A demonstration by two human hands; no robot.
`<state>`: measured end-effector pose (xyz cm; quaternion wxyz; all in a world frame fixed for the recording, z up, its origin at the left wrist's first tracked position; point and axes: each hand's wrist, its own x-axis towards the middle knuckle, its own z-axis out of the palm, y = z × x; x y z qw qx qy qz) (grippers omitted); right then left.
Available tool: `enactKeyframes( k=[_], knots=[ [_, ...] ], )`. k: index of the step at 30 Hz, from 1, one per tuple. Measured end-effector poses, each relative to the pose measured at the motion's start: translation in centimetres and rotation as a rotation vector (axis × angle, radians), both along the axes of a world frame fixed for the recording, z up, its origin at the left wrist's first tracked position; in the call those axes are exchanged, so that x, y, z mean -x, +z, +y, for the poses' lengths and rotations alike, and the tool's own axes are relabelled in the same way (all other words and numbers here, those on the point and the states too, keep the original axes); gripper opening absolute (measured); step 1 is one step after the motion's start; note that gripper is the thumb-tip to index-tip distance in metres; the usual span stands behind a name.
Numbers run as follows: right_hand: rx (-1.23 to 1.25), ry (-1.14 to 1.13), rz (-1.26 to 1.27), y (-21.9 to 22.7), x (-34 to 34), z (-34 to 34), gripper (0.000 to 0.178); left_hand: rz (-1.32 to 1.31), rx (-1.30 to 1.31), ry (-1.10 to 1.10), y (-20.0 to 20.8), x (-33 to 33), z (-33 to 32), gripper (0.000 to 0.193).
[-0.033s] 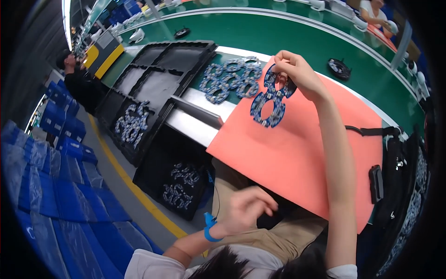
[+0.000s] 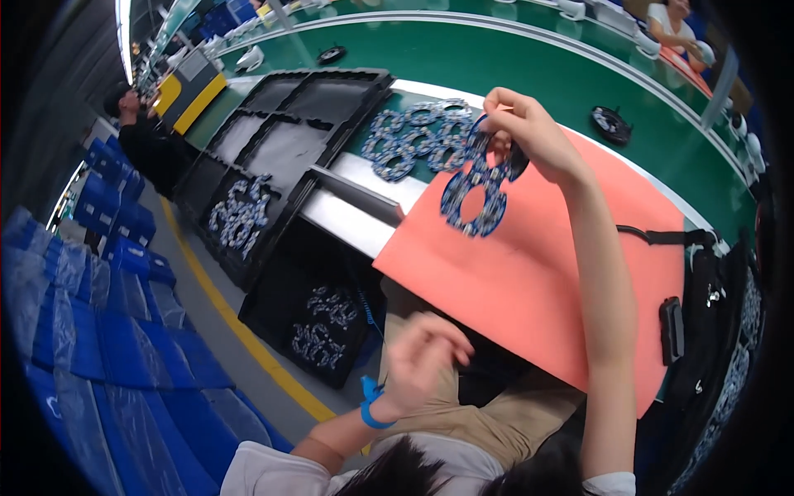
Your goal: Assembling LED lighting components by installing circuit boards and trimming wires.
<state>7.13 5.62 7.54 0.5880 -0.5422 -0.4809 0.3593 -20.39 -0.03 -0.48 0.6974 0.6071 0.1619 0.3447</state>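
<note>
Raised over the salmon-pink mat [image 2: 513, 298], my right hand [image 2: 525, 132] pinches the upper end of a blue circuit board panel [image 2: 473, 202] made of joined rings. The panel hangs down from my fingertips, its lower ring over the mat. My left hand [image 2: 422, 360], with a blue strap round its wrist, is over my lap below the mat's near edge. Its fingers are loosely bent and somewhat blurred, and nothing shows in them. To the left of the held panel, several like ring-shaped boards [image 2: 393, 161] lie together on the bench.
A black compartment tray [image 2: 318, 91] with boards in one pocket lies to the left. Below it, a black bin [image 2: 273, 310] holds more boards. Round black parts [image 2: 610, 124] are on the green conveyor [image 2: 496, 66]. Blue crates [image 2: 124, 331] line the lower left; a person [image 2: 141, 140] is beyond.
My left hand has shifted a little left and up over my lap. The held panel has swung slightly, its lower ring now a bit lower and turned; my right hand stays nearly in place.
</note>
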Motion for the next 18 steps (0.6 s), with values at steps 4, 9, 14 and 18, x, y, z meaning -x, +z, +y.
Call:
enactKeyframes(
  k=[4, 9, 14, 18],
  knots=[
    [-0.119, 0.205, -0.061, 1.0, 9.1, 0.4, 0.015, -0.264, 0.104, 0.520, -0.5, 0.2, 3.1, 0.042],
    [-0.293, 0.169, -0.302, -1.2, 14.6, 0.2, 0.016, -0.401, 0.438, 0.590, 0.1, 2.5, 5.8, 0.030],
    [-0.220, 0.144, -0.569, -3.1, 16.6, -0.4, 0.025, -0.262, 0.353, 0.633, 0.1, 3.3, 6.9, 0.018],
    [-0.062, 0.202, -0.710, -5.0, 16.7, 0.0, 0.032, -0.113, 0.343, 0.619, -1.2, 3.5, 7.1, 0.020]
  ],
)
